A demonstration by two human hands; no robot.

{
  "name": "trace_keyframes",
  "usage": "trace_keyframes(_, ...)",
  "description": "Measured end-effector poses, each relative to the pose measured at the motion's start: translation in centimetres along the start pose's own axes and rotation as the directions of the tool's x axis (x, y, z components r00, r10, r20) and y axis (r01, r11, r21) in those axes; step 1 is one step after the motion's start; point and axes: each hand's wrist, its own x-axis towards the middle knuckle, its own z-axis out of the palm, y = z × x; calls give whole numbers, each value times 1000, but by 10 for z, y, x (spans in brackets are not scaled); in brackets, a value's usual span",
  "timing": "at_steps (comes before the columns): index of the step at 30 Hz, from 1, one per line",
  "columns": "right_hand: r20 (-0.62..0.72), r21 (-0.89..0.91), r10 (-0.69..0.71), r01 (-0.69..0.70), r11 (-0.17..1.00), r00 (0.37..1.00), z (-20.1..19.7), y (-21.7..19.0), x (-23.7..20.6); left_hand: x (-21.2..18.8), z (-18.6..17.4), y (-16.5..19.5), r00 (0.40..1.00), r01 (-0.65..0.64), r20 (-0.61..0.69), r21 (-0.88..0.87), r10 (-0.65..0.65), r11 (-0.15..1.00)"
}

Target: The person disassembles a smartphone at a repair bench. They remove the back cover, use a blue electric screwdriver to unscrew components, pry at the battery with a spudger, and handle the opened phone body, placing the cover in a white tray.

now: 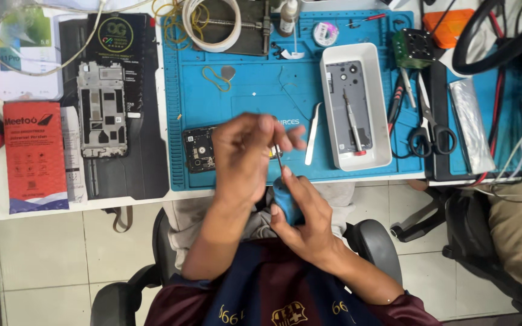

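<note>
My right hand (pixel 305 211) grips the blue handle of a small screwdriver (pixel 286 199), its thin metal shaft pointing up toward the mat. My left hand (pixel 246 154) hovers over an opened black phone body (pixel 199 148) at the near edge of the blue work mat (pixel 255 90), its fingertips pinched around the screwdriver's tip. The phone is partly hidden under that hand. White tweezers (pixel 313 133) lie just right of my left hand.
A white tray (pixel 356 105) holds a grey phone back cover and a red-tipped screwdriver. Scissors (pixel 430 130) lie right of it. A bare phone frame (pixel 102 108) rests on a black box at left, beside a red packet (pixel 34 156). Tape roll and cables sit at the back.
</note>
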Motion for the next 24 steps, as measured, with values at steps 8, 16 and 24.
trace_keyframes(8, 431, 880, 287, -469, 77, 855, -29, -19, -36, 47, -25, 41, 937, -284, -127, 268, 326, 921)
trace_keyframes(16, 418, 814, 70, -339, -471, 906, -45, -24, -92, -17, -61, 80, 927, -367, 370, 928, 58, -59)
trace_keyframes(24, 318, 698, -156, -342, -629, 935, -41, -20, -105, -39, -95, 96, 945, -285, 262, 954, -197, -97)
